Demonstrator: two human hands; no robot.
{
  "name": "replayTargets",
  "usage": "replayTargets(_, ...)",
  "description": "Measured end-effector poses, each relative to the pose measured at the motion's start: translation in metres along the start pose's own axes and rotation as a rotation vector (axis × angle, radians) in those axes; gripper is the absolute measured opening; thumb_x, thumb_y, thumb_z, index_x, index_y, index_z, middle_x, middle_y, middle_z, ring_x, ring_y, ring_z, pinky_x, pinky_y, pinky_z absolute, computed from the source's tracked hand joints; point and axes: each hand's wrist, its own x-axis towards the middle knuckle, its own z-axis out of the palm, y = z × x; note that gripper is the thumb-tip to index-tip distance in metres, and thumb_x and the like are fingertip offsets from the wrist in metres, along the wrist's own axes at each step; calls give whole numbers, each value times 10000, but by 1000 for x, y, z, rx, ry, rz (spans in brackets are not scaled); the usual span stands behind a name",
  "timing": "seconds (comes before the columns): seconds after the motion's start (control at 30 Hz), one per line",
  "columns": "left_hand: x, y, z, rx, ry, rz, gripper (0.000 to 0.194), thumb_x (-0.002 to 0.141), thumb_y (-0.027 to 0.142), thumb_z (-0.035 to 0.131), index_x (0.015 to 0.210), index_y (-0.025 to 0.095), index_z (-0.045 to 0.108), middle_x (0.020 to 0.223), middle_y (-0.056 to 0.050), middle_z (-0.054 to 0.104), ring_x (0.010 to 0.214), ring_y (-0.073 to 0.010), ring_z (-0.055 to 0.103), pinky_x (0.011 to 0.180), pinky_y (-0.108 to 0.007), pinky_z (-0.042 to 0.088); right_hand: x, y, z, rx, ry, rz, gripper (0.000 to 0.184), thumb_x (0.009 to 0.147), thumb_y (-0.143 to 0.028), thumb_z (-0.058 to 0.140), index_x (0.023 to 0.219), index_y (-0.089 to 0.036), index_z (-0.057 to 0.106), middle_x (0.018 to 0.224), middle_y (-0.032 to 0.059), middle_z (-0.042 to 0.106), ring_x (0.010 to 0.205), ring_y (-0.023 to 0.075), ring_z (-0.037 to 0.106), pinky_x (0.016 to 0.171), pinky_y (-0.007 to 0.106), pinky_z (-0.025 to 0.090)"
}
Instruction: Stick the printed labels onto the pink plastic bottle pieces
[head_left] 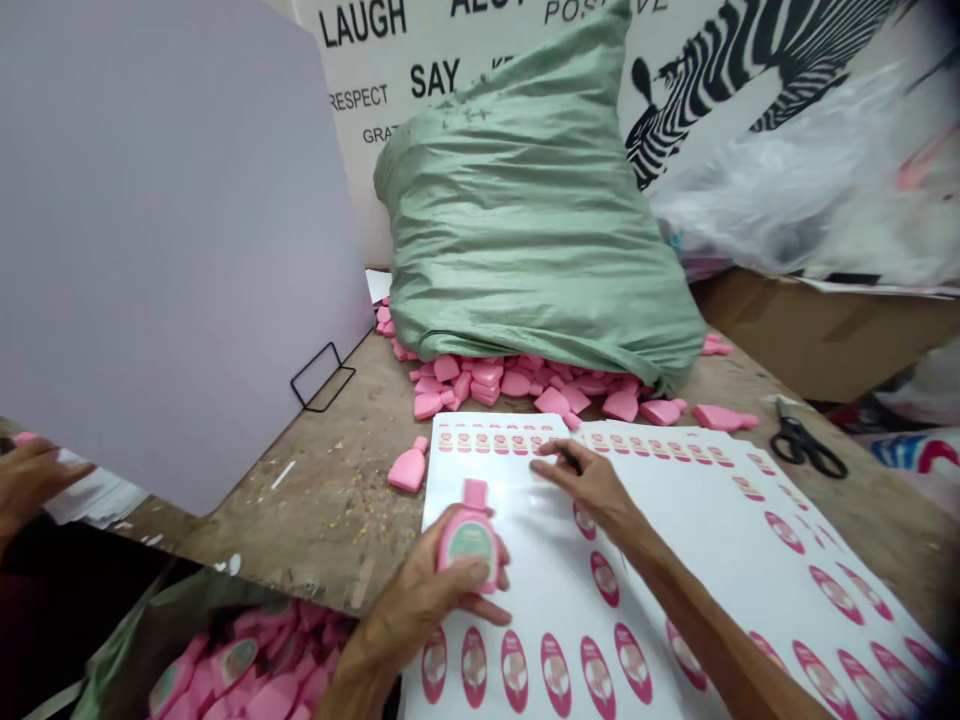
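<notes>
My left hand holds a pink bottle-shaped piece with a label on its face, and its thumb and fingers wrap the sides. My right hand rests its fingertips on a white sheet of oval pink labels, which overlaps a second label sheet. A small dark item shows at those fingertips, too small to identify. Loose unlabelled pink pieces lie heaped at the foot of a green woven sack. One more pink piece lies beside the sheets.
Black scissors lie on the worn wooden table at right. A green bag of labelled pink pieces sits at lower left. A co-worker's hand shows at far left, behind a grey board on a wire stand.
</notes>
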Motion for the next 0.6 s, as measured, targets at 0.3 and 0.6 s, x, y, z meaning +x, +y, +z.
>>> replayTargets(0.3,12,-11,-122,1061,708,80,450,849,422,424,1204,147,461,1054,-122,638,996,-292,607,903,-424,448,93,60,-36,-387,257,54,294,676,-421,653,792,-153,682,677,83,663,629,209,583,558,288,361)
replayTargets(0.6,25,30,-40,1112,540,441,552,807,416,554,1291,169,456,1382,-153,447,1293,-299,381,1064,-488,302,29,-8,-90,-419,-205,-277,251,750,-361,587,922,-193,659,881,54,690,756,188,607,678,271,432)
